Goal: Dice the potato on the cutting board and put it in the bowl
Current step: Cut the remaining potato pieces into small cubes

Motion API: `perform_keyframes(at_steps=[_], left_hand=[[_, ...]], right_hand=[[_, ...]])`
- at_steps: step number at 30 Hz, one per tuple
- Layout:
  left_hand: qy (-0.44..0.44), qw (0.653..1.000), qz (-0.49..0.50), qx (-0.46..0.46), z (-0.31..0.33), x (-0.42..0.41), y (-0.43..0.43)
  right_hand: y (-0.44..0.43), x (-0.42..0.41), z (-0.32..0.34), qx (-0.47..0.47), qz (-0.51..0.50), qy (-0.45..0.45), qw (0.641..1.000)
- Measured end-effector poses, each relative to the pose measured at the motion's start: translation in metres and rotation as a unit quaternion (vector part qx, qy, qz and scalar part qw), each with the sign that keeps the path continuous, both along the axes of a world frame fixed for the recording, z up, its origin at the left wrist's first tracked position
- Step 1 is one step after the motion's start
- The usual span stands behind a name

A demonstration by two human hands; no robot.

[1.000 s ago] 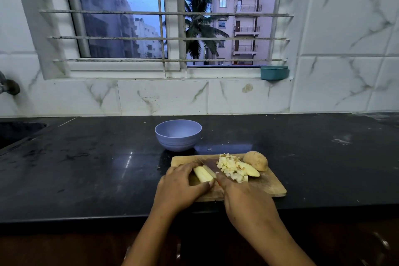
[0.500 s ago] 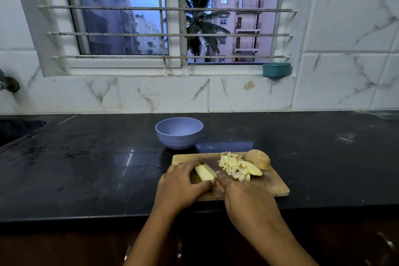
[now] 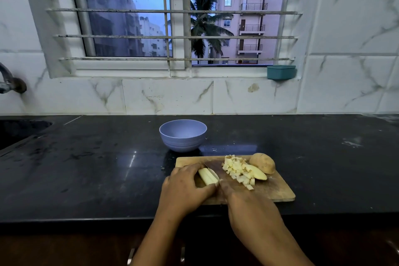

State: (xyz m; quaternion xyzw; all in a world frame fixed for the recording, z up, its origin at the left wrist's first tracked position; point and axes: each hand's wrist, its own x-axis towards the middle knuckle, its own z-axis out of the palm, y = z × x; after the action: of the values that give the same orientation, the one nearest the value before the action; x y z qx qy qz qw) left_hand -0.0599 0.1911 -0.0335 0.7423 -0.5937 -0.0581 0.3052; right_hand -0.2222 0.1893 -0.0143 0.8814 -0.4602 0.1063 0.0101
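Where the tap [image 3: 10, 84] enters at far left, the frame cuts it off, and the sink [image 3: 21, 129] beneath it is too dark for me to read. A wide stretch of black counter [image 3: 86, 168] lies open up to the bowl [image 3: 183, 135], which stands just behind the cutting board [image 3: 278, 190], not touching it. My left hand [image 3: 185, 188] curls over the potato strips [image 3: 208, 176] and hides their near ends. The knife [image 3: 214, 167] shows only a dim blade; my right hand [image 3: 248, 203] grips the handle and covers it. Right of the blade, on the board, are the diced pile [image 3: 237, 170], a potato wedge [image 3: 257, 173] and an unpeeled potato half [image 3: 263, 163]. The board's near edge sits close to the counter's front lip, and more counter lies open to its right.
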Motion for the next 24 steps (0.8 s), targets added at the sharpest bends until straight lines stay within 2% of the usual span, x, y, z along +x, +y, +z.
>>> perform_keyframes(at_steps=[7,15,24], left_hand=[[-0.008,1.0,-0.004,0.005,-0.002,0.003,0.0],[-0.012,0.999,-0.033,0.003,-0.001,0.006,0.001],[-0.113,0.992,-0.006,0.047,0.01,-0.003,-0.005]], right_hand=[[0.018,-0.018,0.002,0.04,-0.025,0.032,0.998],[0.028,-0.033,0.007,0.051,-0.045,-0.047,0.997],[0.035,-0.052,0.014,0.058,-0.063,-0.113,0.99]])
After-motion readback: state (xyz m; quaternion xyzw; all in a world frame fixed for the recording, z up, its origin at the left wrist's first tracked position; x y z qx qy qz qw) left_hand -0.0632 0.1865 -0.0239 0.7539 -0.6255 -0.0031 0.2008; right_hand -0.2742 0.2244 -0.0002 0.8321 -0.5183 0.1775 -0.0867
